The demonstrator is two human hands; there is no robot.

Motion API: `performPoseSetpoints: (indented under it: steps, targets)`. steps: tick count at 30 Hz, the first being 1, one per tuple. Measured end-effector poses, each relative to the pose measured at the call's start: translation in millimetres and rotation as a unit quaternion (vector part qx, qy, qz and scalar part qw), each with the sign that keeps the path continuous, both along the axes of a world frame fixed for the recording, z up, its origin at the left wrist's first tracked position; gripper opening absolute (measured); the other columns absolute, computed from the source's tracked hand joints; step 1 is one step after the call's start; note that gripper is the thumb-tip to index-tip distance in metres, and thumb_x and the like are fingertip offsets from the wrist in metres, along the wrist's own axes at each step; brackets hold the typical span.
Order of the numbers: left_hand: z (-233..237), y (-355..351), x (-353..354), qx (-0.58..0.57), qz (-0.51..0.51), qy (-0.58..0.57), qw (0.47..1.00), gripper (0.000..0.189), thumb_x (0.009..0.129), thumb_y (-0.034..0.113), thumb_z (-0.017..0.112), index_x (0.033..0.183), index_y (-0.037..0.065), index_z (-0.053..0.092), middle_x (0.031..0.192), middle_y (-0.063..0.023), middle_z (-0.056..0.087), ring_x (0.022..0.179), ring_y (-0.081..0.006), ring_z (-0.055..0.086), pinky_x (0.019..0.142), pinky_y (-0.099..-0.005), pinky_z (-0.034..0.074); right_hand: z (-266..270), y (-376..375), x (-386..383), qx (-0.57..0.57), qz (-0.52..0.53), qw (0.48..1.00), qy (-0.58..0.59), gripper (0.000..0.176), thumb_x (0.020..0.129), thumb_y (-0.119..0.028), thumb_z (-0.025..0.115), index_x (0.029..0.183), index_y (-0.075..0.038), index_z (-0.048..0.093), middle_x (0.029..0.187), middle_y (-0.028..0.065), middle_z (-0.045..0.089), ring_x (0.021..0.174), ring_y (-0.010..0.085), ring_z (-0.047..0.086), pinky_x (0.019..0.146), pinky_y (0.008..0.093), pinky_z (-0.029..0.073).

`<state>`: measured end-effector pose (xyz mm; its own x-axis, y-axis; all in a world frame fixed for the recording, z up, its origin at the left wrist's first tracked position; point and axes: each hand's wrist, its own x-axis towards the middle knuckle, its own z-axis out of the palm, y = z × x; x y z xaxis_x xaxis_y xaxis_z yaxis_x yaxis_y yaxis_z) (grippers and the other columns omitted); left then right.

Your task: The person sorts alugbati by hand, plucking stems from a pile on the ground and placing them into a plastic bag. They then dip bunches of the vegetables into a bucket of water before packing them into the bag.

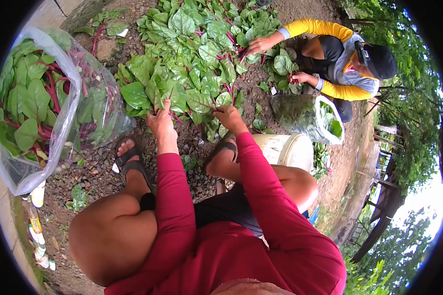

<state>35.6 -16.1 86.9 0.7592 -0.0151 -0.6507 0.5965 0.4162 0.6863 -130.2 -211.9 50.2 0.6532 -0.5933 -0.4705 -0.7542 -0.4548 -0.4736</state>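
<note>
A wide heap of leafy greens (182,64) with dark red stems lies on the soil in front of my feet. My left hand (162,129) is at the heap's near edge, its fingers bent among leaves and red stems; what they grip, if anything, is hidden. To its right, my right hand (229,118) pinches the stem of a broad green leaf (199,101) that points left, towards my left hand. The two hands are apart.
A clear plastic bag (59,103) full of red-stemmed greens stands at the left. A white bucket (298,151) lies by my right knee, near another bag of greens (307,115). A person (347,61) in yellow and grey sleeves handles greens at the upper right. Bottles (36,226) line the left edge.
</note>
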Motion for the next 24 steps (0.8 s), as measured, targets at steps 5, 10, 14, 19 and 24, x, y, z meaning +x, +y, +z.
performPoseSetpoints:
  steps: [5, 10, 14, 19, 24]
  targets:
    - [-19, 0, -1, -0.046, 0.011, 0.005, 0.999, 0.058, 0.081, -0.002, 0.077, 0.134, -0.001, 0.053, 0.126, -0.0107, 0.065, 0.107, -0.0206, 0.064, 0.094, -0.0354, 0.049, 45, -7, 12, 0.026, -0.081, 0.996, 0.007, 0.036, 0.088, -0.032, 0.070, 0.108, -0.002, 0.074, 0.101, 0.0240, 0.071, 0.096, 0.0359, 0.070, 0.088, 0.0400, 0.054]
    - [-10, 0, -5, -0.042, -0.001, 0.002, 0.999, 0.059, 0.081, 0.000, 0.079, 0.134, -0.001, 0.055, 0.124, -0.0104, 0.067, 0.104, -0.0197, 0.065, 0.093, -0.0347, 0.050, 88, -9, 23, 0.042, -0.137, 0.986, -0.086, 0.035, 0.092, -0.029, 0.069, 0.110, 0.001, 0.073, 0.085, 0.0138, 0.071, 0.073, 0.0209, 0.067, 0.069, 0.0330, 0.053]
    - [-10, -5, -19, -0.047, -0.044, 0.054, 0.996, 0.042, 0.083, -0.001, 0.077, 0.123, 0.000, 0.064, 0.114, -0.0087, 0.070, 0.096, -0.0170, 0.067, 0.087, -0.0312, 0.051, 146, 4, 45, 0.101, -0.184, 0.964, -0.163, 0.032, 0.097, -0.027, 0.065, 0.111, 0.000, 0.072, 0.077, 0.0008, 0.065, 0.062, 0.0079, 0.057, 0.053, 0.0249, 0.048]
    - [-34, -13, -50, -0.062, -0.098, 0.089, 0.989, 0.029, 0.082, 0.014, 0.081, 0.107, 0.006, 0.069, 0.096, -0.0013, 0.069, 0.078, -0.0114, 0.061, 0.069, -0.0279, 0.045, 157, 34, 66, 0.105, -0.177, 0.949, -0.238, 0.027, 0.095, -0.024, 0.067, 0.111, -0.002, 0.074, 0.075, -0.0009, 0.064, 0.062, 0.0067, 0.054, 0.053, 0.0266, 0.045]
    - [-49, -9, -70, -0.128, -0.173, 0.147, 0.966, 0.033, 0.079, 0.034, 0.086, 0.101, 0.017, 0.068, 0.082, 0.0080, 0.064, 0.069, -0.0057, 0.055, 0.059, -0.0242, 0.040, 102, 84, 65, -0.145, 0.105, 0.976, -0.127, 0.024, 0.092, -0.019, 0.064, 0.107, -0.003, 0.073, 0.089, 0.0238, 0.068, 0.080, 0.0381, 0.069, 0.068, 0.0436, 0.055]
